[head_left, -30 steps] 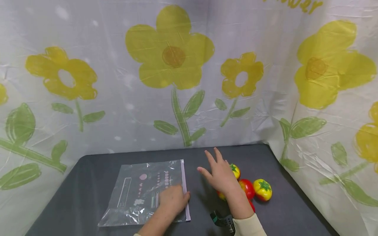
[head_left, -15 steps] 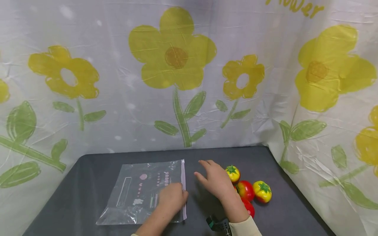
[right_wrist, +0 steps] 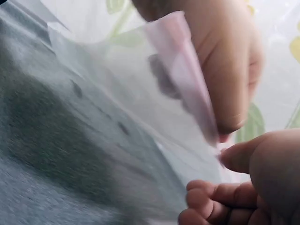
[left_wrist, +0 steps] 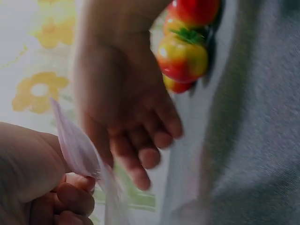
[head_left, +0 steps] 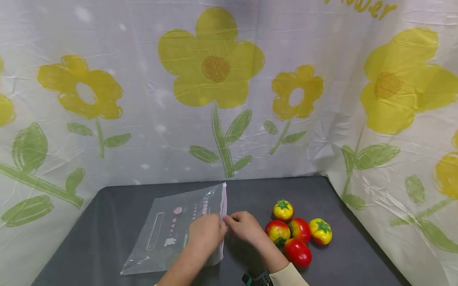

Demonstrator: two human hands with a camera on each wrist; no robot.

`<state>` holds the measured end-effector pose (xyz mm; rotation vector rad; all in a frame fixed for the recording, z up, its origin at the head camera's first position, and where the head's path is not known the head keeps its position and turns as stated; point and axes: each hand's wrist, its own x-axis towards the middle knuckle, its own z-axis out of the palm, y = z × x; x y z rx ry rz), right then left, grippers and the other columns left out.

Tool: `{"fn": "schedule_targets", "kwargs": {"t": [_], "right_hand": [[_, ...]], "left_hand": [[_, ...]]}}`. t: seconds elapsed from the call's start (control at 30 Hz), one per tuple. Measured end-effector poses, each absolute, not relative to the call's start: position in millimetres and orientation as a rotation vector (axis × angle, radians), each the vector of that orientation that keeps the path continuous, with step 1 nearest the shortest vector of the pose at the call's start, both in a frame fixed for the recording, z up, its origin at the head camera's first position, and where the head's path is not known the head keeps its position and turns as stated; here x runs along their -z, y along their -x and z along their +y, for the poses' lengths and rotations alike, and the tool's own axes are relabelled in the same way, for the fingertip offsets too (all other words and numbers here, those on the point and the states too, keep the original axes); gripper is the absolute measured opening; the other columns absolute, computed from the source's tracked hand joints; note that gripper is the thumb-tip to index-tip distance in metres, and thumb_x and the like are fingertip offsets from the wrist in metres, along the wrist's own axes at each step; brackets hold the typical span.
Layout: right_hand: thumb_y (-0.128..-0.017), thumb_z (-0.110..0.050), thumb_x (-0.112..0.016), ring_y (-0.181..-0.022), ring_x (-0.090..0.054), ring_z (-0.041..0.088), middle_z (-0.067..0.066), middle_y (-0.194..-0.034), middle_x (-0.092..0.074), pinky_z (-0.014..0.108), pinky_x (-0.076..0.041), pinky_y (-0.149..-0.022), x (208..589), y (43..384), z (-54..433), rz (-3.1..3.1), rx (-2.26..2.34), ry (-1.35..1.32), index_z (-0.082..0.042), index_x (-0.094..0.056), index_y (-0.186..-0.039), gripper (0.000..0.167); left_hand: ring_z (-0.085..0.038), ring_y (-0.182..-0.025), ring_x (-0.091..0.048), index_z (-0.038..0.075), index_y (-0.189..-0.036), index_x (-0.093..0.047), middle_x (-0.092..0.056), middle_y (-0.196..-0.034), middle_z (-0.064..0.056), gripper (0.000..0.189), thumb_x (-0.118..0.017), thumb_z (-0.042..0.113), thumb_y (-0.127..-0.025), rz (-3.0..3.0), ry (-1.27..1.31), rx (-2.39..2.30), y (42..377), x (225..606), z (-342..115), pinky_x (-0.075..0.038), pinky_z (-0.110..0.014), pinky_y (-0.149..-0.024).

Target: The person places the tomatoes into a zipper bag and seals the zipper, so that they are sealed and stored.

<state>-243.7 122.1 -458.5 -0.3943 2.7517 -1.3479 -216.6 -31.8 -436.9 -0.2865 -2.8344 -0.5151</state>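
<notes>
Cropped yellow lettering (head_left: 374, 8) on the curtain (head_left: 143, 119) probably reads "Flower".

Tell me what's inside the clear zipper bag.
No contents can be made out in the clear zipper bag; the dark tabletop shows through it. The left hand covers part of it, so what lies there cannot be seen.

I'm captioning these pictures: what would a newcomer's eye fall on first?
Probably the yellow flowers on the pale sheet behind the table. Then the five red-and-yellow fruits clustered on the table's right, and the clear bag left of them, its pink edge held by the left hand.
</notes>
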Motion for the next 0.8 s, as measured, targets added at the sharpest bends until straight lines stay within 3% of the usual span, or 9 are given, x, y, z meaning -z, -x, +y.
{"fn": "schedule_targets", "kwargs": {"t": [0.23,0.43,0.6,0.8], "right_hand": [[-0.096,-0.023,-0.062,-0.044,-0.051,0.014,0.005,-0.051,-0.054,0.032,-0.045,-0.048,466.1,239.5,115.3,2.561,1.534,0.328,-0.002,-0.063,-0.067,0.036],[-0.092,-0.027,-0.067,-0.041,-0.048,0.012,-0.001,-0.046,-0.049,0.028,-0.037,-0.044,470.0,240.3,112.8,2.54,1.562,0.294,-0.002,-0.058,-0.062,0.04],[-0.086,-0.024,-0.066,-0.036,-0.044,0.009,-0.005,-0.041,-0.045,0.025,-0.031,-0.041,473.3,240.6,110.9,2.606,1.492,0.291,-0.007,-0.055,-0.056,0.037],[-0.083,-0.022,-0.066,-0.036,-0.047,0.009,-0.005,-0.042,-0.046,0.026,-0.034,-0.041,474.1,238.8,111.0,2.624,1.433,0.261,-0.011,-0.054,-0.055,0.032]], "left_hand": [[-0.02,-0.055,-0.053,0.015,-0.061,-0.054,-0.059,-0.063,-0.003,0.026,-0.071,0.02,-0.08,-2.836,0.397,0.425,206.7,424.9,-33.1,-0.046,-0.045,-0.049],[-0.025,-0.058,-0.06,0.011,-0.064,-0.061,-0.063,-0.066,-0.005,0.021,-0.072,0.02,-0.08,-2.844,0.343,0.345,205.6,419.5,-36.1,-0.049,-0.047,-0.051],[-0.02,-0.05,-0.051,0.013,-0.058,-0.051,-0.052,-0.056,-0.002,0.023,-0.064,0.011,-0.077,-2.782,0.246,0.414,203.0,409.8,-42.9,-0.043,-0.044,-0.044],[-0.017,-0.051,-0.042,0.017,-0.054,-0.042,-0.043,-0.053,0.002,0.035,-0.063,0.017,-0.083,-2.756,0.16,0.479,205.0,400.5,-60.5,-0.038,-0.041,-0.043]]}}
